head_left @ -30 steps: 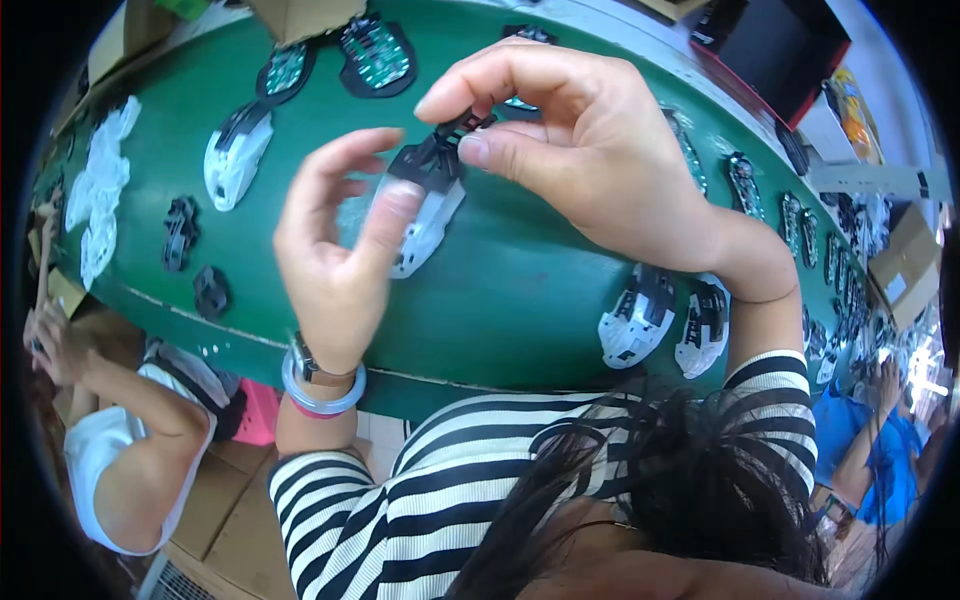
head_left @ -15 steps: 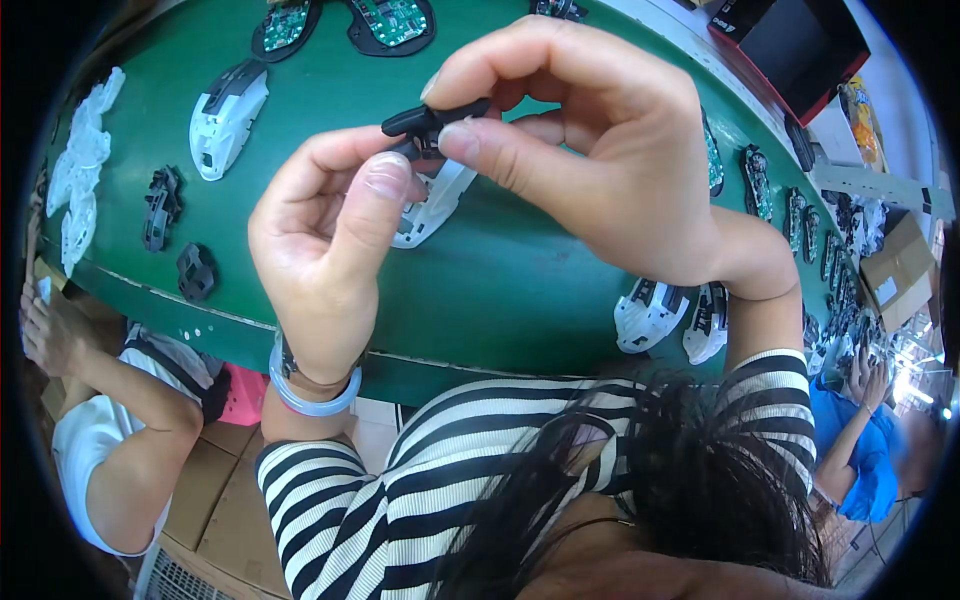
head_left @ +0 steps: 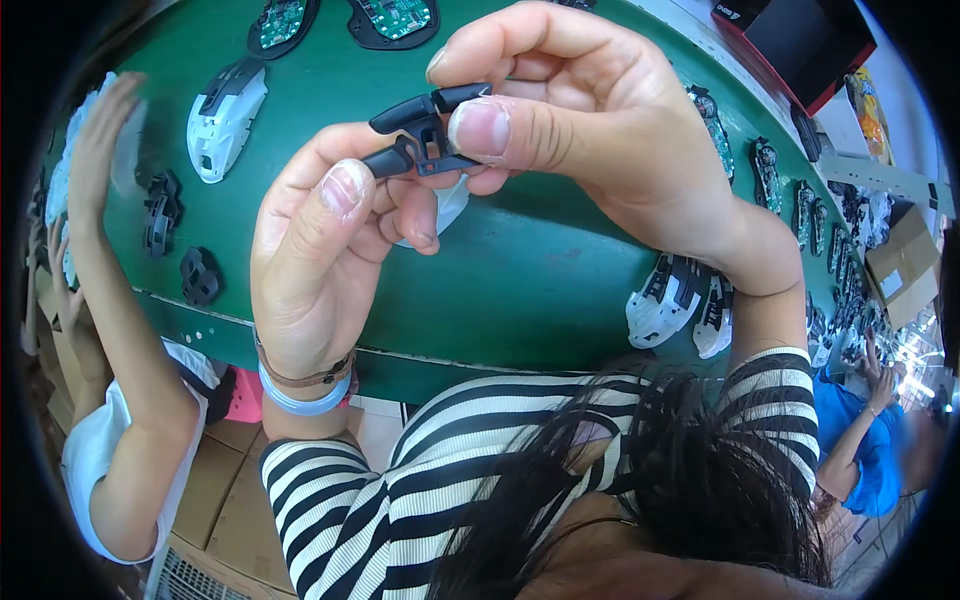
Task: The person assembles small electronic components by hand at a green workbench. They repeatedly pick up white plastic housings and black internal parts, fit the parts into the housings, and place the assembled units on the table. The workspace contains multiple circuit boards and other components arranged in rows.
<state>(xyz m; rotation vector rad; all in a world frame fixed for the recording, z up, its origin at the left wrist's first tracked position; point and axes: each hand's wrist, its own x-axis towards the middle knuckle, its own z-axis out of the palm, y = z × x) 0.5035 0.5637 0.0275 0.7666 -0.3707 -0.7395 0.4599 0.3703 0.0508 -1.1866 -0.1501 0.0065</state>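
Note:
Above the green table I hold a small black plastic part (head_left: 425, 132), shaped like the side buttons of a computer mouse, between both hands. My left hand (head_left: 320, 225) pinches its lower left end with thumb and index finger. My right hand (head_left: 610, 140) grips the right end, its thumb across the front. Behind my left fingers a white mouse shell (head_left: 453, 210) lies partly hidden on the table. To the left are a white and grey mouse shell (head_left: 226, 120) and two dark plastic parts, one long (head_left: 160, 212) and one small (head_left: 200, 275).
Two mouse bases with green circuit boards (head_left: 392, 20) lie at the far edge. White shells (head_left: 664, 300) sit by my right forearm, and several boards (head_left: 767, 175) line the right side. A co-worker's arm (head_left: 125, 290) reaches over white plastic bags (head_left: 75, 140) at left.
My hands have turned the black part, so its openings show more and my left thumb sits lower. The co-worker's arm at left has reached up over the table to the bags.

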